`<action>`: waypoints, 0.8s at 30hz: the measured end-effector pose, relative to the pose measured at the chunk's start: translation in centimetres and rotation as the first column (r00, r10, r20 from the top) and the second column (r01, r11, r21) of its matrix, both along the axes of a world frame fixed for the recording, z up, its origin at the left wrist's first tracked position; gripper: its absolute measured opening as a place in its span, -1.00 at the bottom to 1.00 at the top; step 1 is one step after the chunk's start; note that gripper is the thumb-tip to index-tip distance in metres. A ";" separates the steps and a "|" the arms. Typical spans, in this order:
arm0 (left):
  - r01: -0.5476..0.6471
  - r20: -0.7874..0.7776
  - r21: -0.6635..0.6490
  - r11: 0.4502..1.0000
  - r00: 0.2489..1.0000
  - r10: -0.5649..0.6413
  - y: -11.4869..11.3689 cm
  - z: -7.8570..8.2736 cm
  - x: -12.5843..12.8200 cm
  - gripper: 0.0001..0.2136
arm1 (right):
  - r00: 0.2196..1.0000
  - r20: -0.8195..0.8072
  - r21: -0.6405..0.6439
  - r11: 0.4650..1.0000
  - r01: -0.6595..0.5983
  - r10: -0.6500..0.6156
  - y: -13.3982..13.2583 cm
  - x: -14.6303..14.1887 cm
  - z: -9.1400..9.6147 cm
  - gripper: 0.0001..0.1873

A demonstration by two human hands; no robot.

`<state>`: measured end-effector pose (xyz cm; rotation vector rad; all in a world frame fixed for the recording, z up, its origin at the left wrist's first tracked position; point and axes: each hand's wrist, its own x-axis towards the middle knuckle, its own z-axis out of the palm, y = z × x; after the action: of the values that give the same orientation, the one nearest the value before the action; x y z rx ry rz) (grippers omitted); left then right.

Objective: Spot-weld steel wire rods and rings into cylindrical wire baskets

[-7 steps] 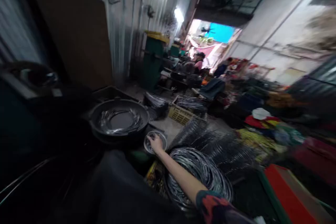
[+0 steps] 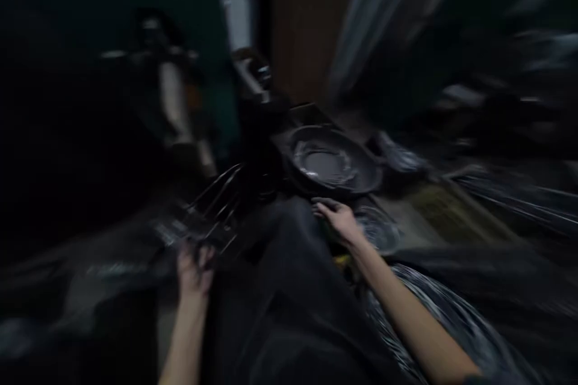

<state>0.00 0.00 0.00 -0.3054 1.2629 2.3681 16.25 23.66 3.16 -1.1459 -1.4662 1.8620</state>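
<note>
My left hand point(image 2: 195, 267) is raised at the lower left beside a cluster of shiny metal wires or rods point(image 2: 221, 198); blur hides whether its fingers grip them. My right hand point(image 2: 341, 221) hovers over my dark-clothed knee point(image 2: 289, 222), thumb and fingers pressed together. Whatever is between those fingertips is too small and dark to name. Just right of this hand sits a small round dish point(image 2: 377, 231), its contents unclear. Behind it stands a wide dark basin point(image 2: 363, 177) with a ring of shiny wire pieces point(image 2: 332, 177) inside.
A large coil of wire point(image 2: 433, 295) lies under my right forearm. A yellowish crate point(image 2: 438, 210) is at the right, with bundled wires point(image 2: 519, 198) beside it. Dark machinery point(image 2: 174, 96) stands against a green panel point(image 2: 112, 0) at the left. Much is blurred.
The view has swung left and down. My right hand has left the small dish and moved over toward my knee. My left hand has come into view.
</note>
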 end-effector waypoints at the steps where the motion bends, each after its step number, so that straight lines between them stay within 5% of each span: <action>1: -0.071 0.000 -0.022 0.997 0.997 0.071 -2.5 -0.1 -0.3 -0.72 | 0.999 -0.017 -0.027 0.998 -0.052 0.052 -1.0 -1.4 0.1 -0.64; 4: -0.175 -0.025 0.025 0.984 0.984 0.175 -6.1 -0.2 -0.6 -0.64 | 0.980 -0.021 -0.042 0.979 -0.198 0.198 -4.3 -5.8 0.9 -0.60; 7: -0.185 -0.073 0.070 0.980 0.979 0.190 -6.0 -0.2 -0.8 -0.54 | 0.953 -0.008 0.009 0.953 -0.302 0.302 -7.3 -9.8 1.9 -0.59; 12: -0.165 -0.076 0.044 0.985 0.983 0.168 -5.5 -0.2 -0.7 -0.54 | 0.958 -0.114 -0.027 0.963 -0.269 0.264 -9.6 -15.3 2.4 -0.61; 24: -0.191 -0.036 -0.045 0.981 0.981 0.190 -6.3 -0.6 -0.4 -0.58 | 0.940 -0.262 -0.344 0.889 -0.302 0.218 -12.0 -17.8 2.9 -0.74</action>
<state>-0.41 -6.31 -0.60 -0.4230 1.3611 2.5135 -1.58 11.68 6.06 -0.8976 -1.2143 2.4575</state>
